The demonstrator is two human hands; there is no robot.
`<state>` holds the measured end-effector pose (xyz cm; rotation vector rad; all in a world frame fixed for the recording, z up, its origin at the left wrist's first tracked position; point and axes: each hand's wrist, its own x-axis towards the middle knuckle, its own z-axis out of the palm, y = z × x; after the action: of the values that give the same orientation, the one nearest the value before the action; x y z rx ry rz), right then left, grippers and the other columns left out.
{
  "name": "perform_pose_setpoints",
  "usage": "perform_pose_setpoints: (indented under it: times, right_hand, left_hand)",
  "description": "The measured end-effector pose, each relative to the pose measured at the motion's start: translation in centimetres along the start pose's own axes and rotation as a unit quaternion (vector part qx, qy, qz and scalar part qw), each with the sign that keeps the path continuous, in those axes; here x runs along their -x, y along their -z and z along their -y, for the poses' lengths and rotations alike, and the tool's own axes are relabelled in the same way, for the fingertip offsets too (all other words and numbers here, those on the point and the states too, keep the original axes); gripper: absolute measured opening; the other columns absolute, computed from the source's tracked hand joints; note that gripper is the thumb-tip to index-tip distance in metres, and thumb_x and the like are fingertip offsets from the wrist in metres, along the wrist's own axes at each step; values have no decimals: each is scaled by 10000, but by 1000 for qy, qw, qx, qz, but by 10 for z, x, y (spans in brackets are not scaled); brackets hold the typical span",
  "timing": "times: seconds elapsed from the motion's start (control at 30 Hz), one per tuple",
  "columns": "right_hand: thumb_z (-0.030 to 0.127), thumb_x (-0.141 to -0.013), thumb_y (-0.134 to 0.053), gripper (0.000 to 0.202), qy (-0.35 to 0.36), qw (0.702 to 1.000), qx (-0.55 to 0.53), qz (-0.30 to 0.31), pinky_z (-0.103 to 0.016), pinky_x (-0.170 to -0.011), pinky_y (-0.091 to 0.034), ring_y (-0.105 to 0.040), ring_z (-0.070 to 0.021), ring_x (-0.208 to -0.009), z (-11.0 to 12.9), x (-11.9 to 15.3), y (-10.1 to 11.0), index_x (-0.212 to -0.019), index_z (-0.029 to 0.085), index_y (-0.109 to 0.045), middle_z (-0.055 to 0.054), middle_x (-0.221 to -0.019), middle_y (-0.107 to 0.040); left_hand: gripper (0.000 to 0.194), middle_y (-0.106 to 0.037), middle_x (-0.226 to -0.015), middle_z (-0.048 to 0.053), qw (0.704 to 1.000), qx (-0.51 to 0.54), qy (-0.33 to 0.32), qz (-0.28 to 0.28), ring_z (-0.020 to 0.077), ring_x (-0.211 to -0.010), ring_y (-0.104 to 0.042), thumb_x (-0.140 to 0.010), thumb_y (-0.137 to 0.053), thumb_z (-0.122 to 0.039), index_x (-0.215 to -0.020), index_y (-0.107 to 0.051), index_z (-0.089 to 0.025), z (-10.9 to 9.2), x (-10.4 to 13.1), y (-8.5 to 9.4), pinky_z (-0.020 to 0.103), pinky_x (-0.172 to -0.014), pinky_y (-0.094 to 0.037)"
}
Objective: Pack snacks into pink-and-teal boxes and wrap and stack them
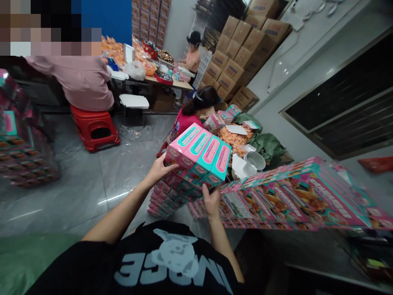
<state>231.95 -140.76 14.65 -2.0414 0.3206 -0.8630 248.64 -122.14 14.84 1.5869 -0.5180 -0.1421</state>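
A row of several pink and teal cardboard boxes (198, 153) sits side by side at the top of a tall stack of like boxes (172, 200). My left hand (161, 167) grips the row's left end, thumb on the near side. At the right end, my right hand (211, 200) presses against the near lower corner with its thumb up; its other fingers are partly hidden behind the boxes. Whether the row rests on the stack or is slightly lifted, I cannot tell.
To the right runs a long row of printed boxes (276, 200). Beyond my stack sits a person in a pink top (181, 123) near a heap of orange packets (235, 137). A red stool (93, 127) bears another person; more stacked boxes (24, 151) stand left. Brown cartons (236, 53) line the wall.
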Motion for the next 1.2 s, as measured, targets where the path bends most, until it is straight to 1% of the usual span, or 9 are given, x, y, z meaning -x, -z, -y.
perform_pose_setpoints:
  times: [0.13,0.27,0.4,0.5,0.7,0.83,1.0,1.1,1.2]
  right_hand:
    - [450,-870,-590,546,-5,1000,-2,2,-425,-1012,-476,-615,-241,-1133,0,0,-2,-1311,151,-471,-155,-1222,-630]
    - [455,-866,-600,558,-11,1000,2,-3,-444,-1049,-446,-603,-248,-1151,-2,0,-2,-1321,156,-477,-147,-1204,-631]
    - [447,-865,-615,577,-11,1000,-11,-10,-464,-1079,-415,-609,-247,-1126,-6,1,-3,-1352,171,-475,-129,-1169,-643]
    - [435,-865,-625,589,-8,999,-27,-17,-469,-1086,-408,-610,-248,-1120,-7,2,-4,-1373,182,-467,-125,-1167,-643]
    - [426,-859,-639,601,-8,998,-53,-22,-474,-1079,-416,-611,-247,-1126,-8,3,-6,-1386,198,-458,-126,-1192,-642]
    - [435,-847,-647,648,-19,998,-58,-23,-473,-1070,-424,-599,-255,-1169,-10,4,-6,-1410,196,-431,-141,-1280,-612]
    - [441,-838,-654,667,-24,998,-54,-18,-476,-1068,-429,-601,-257,-1180,-11,4,-4,-1410,183,-427,-154,-1308,-601]
    - [447,-836,-651,665,-12,999,-42,-14,-473,-1057,-441,-601,-263,-1190,-8,3,-2,-1403,178,-432,-162,-1315,-599]
    - [445,-839,-647,649,-3,999,-43,-2,-454,-1028,-467,-600,-269,-1202,-6,3,0,-1394,177,-443,-160,-1297,-615]
  left_hand:
    - [833,-709,-1117,120,1000,-10,3,-7,314,-1037,-648,-637,-729,-673,-1231,-597,-103,-1,-1,1,421,-948,-507]
    - [804,-699,-1147,117,1000,-15,-1,-11,301,-1057,-639,-641,-728,-658,-1218,-595,-115,1,-3,1,401,-961,-501]
    - [774,-709,-1070,107,1000,-23,3,-11,292,-992,-653,-645,-721,-658,-1180,-606,-110,4,-4,0,403,-903,-523]
    - [741,-708,-1066,105,1000,-24,-4,-12,295,-997,-650,-649,-730,-642,-1159,-620,-115,6,-4,0,411,-902,-523]
    - [788,-679,-1135,124,998,-39,-45,-38,298,-1096,-625,-673,-740,-607,-1270,-560,-125,16,-5,0,415,-952,-502]
    - [792,-677,-1141,111,997,-60,-33,-31,293,-1072,-637,-675,-735,-621,-1275,-562,-135,20,-5,1,398,-936,-509]
    - [804,-665,-1201,108,998,-53,-28,-23,294,-1102,-623,-676,-729,-630,-1288,-550,-140,15,-2,2,393,-960,-494]
    - [803,-662,-1220,115,998,-50,-30,-28,301,-1126,-615,-667,-735,-625,-1280,-556,-139,11,0,1,401,-980,-483]
    - [830,-657,-1226,133,999,-42,-16,-30,311,-1131,-615,-640,-746,-634,-1269,-556,-127,10,0,1,416,-992,-473]
